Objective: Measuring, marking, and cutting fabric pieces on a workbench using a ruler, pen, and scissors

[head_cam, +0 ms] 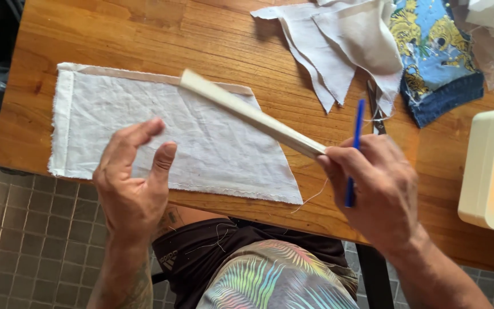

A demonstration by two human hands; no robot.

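A white cloth piece (144, 129) with folded hems lies flat on the wooden table (144, 34). My right hand (375, 189) grips one end of a pale wooden ruler (247, 111) and also a blue pen (354, 149). The ruler slants up and left over the cloth, lifted a little above it. Over the cloth's near edge hovers my left hand (132, 177), fingers spread, holding nothing.
Several white cloth pieces (344, 40) lie at the table's far side, beside a blue and yellow patterned fabric (435, 51). Scissors (375, 111) lie partly under the cloth pile. A cream sewing machine (490, 171) stands at the right. Grey tiled floor lies below left.
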